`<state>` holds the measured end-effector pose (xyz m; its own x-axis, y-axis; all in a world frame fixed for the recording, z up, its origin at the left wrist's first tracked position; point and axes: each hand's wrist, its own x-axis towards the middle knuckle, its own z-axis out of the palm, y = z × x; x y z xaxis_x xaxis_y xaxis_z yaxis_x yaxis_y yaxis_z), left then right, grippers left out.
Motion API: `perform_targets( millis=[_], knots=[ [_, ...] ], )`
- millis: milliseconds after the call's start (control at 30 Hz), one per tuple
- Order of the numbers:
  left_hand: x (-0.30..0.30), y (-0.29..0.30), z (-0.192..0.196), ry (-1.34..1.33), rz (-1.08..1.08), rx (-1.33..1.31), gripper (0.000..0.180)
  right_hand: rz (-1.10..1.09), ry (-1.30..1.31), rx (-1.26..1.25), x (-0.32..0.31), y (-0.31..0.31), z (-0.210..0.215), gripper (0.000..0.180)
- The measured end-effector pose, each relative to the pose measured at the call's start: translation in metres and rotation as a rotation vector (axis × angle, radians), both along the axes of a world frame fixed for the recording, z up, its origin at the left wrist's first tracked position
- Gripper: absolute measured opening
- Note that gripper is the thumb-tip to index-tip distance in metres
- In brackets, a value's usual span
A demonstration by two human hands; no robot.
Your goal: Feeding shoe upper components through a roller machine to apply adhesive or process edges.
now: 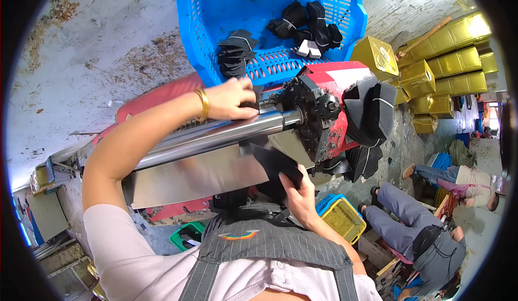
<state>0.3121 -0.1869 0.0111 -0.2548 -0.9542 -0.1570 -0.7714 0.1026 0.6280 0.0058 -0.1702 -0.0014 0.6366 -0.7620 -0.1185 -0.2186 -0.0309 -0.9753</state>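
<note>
A machine with a long polished metal roller [216,134] and a flat metal plate [197,176] below it stands before me. My left hand [232,100] reaches over the roller with curled fingers. Something dark shows at its fingertips, too covered to make out. My right hand [300,197] pinches a thin, flexible black sheet piece [273,166] between thumb and fingers, and the piece lies over the plate's right end. Above the machine sits a blue plastic basket [190,42] with a fanned stack of black pieces [235,52] and several tied black bundles [294,15].
The machine's red right end [341,123] has debris-caked gears [324,106] and tied dark bundles [371,112] by it. Gold tins [453,63] are stacked at right. A yellow basket [341,220] and green bin [183,237] stand low. Two people [431,241] are at right.
</note>
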Motion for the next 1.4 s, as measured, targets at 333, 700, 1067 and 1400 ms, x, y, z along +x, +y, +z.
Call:
perform_targets(
  millis=[333,700,1067,1400],
  knots=[
    [0.009,-0.020,0.004,-0.381,-0.025,-0.180,0.012,0.015,-0.026,0.165,0.027,0.005,0.004,0.020],
    [0.013,-0.032,0.039,-0.049,0.237,-0.088,0.025,0.012,0.066,0.066,0.018,0.005,0.017,0.033],
    [0.011,-0.015,0.010,0.083,0.123,-0.178,0.026,0.248,0.327,0.304,-0.009,-0.008,0.001,0.034],
    [0.015,-0.011,-0.015,-0.011,0.072,-0.148,0.023,0.158,0.535,-0.229,-0.081,-0.002,-0.075,0.025]
  ],
)
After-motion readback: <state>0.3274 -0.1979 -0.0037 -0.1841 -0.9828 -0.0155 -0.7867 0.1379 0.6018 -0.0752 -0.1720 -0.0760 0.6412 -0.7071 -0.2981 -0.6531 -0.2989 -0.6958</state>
